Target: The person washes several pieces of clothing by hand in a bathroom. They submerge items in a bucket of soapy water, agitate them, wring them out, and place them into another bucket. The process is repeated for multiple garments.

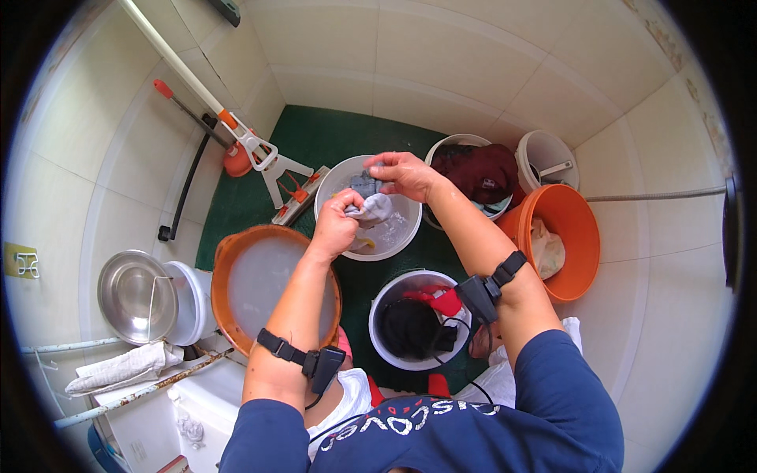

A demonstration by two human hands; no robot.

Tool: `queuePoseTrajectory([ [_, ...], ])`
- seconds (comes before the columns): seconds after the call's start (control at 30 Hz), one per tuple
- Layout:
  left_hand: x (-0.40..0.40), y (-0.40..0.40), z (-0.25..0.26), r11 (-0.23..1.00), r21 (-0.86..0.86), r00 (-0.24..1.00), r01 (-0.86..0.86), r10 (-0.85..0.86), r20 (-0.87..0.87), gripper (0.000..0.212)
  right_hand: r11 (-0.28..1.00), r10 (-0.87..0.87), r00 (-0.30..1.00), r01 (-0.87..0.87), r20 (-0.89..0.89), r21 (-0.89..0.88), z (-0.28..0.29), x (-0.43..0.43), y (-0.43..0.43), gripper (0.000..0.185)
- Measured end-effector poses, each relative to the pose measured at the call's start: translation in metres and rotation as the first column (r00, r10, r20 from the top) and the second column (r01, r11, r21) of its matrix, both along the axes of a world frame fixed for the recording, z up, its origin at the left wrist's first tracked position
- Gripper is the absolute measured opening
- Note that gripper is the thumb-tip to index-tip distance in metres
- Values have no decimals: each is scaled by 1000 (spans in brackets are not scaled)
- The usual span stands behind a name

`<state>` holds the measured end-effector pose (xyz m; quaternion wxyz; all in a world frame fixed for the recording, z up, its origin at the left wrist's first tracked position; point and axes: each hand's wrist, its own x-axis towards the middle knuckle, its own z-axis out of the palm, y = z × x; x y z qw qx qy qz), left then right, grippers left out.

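Observation:
My left hand [336, 227] grips a wet light grey cloth [374, 211], perhaps a sock, above a white bucket [413, 232]. A darker blue-grey fabric part [365, 184] lies just beyond it; whether both are one piece I cannot tell. My right hand [408, 176] reaches in from the right, its fingers spread at the darker fabric; its grip on it is unclear. Bubbly water [392, 227] shows in the bucket, with a yellowish bit of cloth [365, 243] low inside.
An orange-brown tub [220, 295] of cloudy water stands left. Close to me is a bucket [378, 340] of dark and red clothes. Right are a bucket heaped with maroon cloth [482, 171] and an orange bucket [576, 248]. A squeeze mop [266, 156] leans at upper left.

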<state>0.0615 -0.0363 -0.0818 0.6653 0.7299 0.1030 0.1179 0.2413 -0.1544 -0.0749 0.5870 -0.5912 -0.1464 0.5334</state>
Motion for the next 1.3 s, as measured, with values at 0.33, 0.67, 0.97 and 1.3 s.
queuePoseTrajectory([
  [0.33, -3, -5, -2, 952, 306, 999, -7, -7, 47, 21, 967, -250, 939, 231, 236, 106, 0, -22, -11, 22],
  [0.67, -4, -3, 11, 961, 265, 985, -82, 38, 166, 18, 807, -588, 806, 578, 73, 122, -21, -2, -17, 29],
  [0.97, -4, -15, 17, 887, 461, 978, 31, -123, 171, 22, 909, -273, 960, 278, 59, -310, -37, -5, -2, 51],
  [1.3, -11, -18, 12, 848, 480, 958, 224, -283, 52, 23, 910, -415, 908, 415, -57, -23, -61, 2, -1, 18],
])
